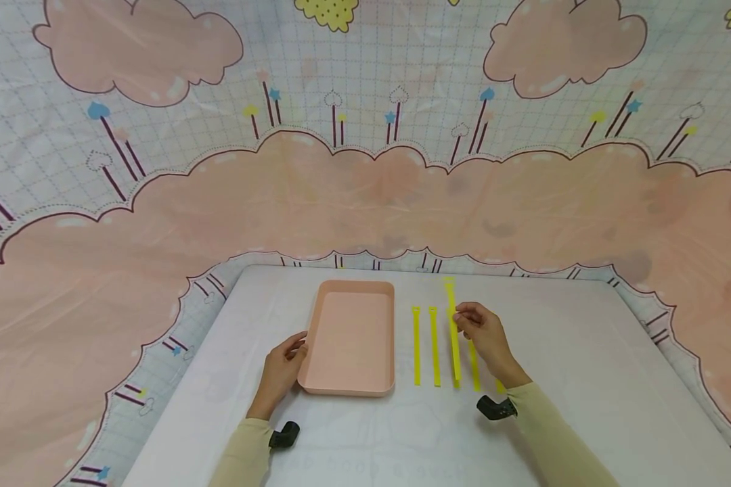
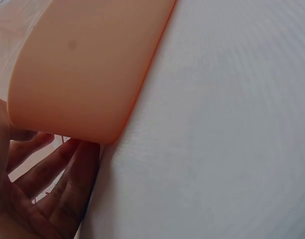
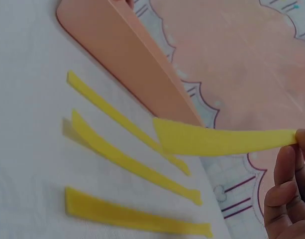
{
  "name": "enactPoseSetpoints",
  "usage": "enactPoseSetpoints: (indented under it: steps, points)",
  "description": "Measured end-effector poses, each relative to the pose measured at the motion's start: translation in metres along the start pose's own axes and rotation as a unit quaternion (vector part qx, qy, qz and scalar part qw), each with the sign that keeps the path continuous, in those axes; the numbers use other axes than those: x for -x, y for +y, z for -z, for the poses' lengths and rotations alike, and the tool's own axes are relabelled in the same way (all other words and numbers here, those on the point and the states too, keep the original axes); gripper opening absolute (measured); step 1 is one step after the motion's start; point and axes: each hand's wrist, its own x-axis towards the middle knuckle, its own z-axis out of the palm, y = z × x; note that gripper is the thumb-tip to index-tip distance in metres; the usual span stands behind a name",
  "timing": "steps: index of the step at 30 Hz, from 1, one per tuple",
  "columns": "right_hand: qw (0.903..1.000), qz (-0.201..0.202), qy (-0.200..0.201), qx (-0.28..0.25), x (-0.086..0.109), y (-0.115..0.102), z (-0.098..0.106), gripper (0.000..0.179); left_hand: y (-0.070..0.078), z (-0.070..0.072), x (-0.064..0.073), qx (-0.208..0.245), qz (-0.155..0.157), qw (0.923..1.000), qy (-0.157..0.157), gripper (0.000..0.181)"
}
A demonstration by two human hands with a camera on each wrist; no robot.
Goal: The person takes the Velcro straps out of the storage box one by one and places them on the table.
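Observation:
A shallow peach tray (image 1: 350,338) lies on the white table. My left hand (image 1: 283,368) rests against its left side, and in the left wrist view the fingers (image 2: 82,172) touch the tray wall. My right hand (image 1: 484,338) pinches a yellow strap (image 3: 222,141) near one end, raised above the table; it looks like a cable tie with a slotted head. Several similar yellow straps lie side by side right of the tray, among them one strap (image 1: 417,345) nearest the tray and another (image 1: 434,346) beside it. My right hand and forearm partly cover the rightmost strap (image 1: 500,387).
A patterned cloth (image 1: 365,196) with clouds hangs behind and around the white table (image 1: 585,352). Black wrist mounts (image 1: 284,435) stick out from both forearms.

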Motion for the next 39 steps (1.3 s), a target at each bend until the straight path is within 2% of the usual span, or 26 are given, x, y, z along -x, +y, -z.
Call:
enactPoseSetpoints:
  steps: [6,14,21,39]
  points:
    - [0.9999,0.001,0.009,0.014,0.000,0.004,0.016,0.027,-0.001,-0.001,0.000,-0.005,-0.009,0.9999,0.011,0.036]
    - [0.9998,-0.007,0.011,0.017,0.002,0.008,0.032,0.030,0.000,0.000,-0.001,-0.006,-0.010,0.9999,0.006,0.036]
    - [0.9988,-0.018,0.024,0.039,0.003,0.015,0.044,0.030,0.000,0.000,-0.001,-0.004,0.006,1.0000,-0.001,0.037]
    - [0.9931,-0.067,0.035,0.090,0.003,0.042,0.081,0.033,0.001,0.000,0.001,-0.001,0.000,1.0000,-0.005,0.037]
